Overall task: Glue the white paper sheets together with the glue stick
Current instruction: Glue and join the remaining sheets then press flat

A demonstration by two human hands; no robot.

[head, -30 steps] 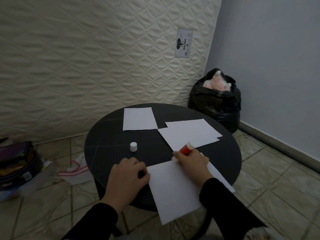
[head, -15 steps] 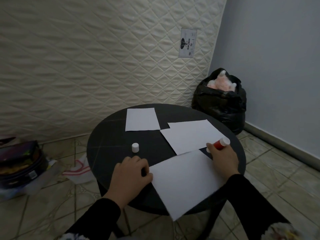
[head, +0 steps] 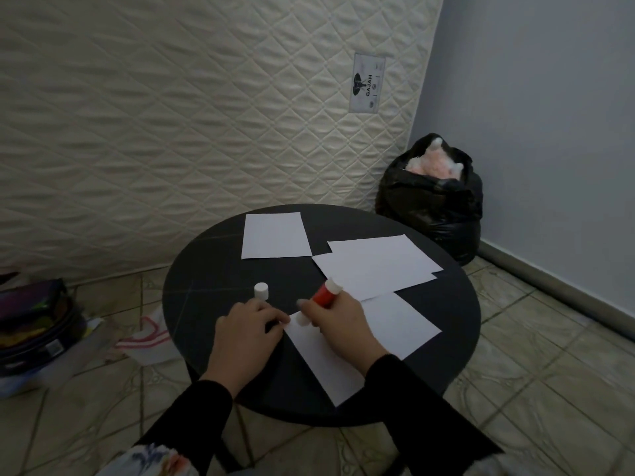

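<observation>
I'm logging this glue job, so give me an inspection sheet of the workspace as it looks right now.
Surface: round black table.
Job's things: near sheet under both hands; overlapped sheets and a single sheet farther back; glue stick; its cap standing apart.
Clutter: nothing seen on the table.
Hands: left hand holds down the sheet's corner; right hand grips the stick.
Cables: nothing seen.
Surroundings: mattress, black bag, boxes.

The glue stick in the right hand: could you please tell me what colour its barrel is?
Red, with white ends; the glue stick shows best in the head view.
</observation>
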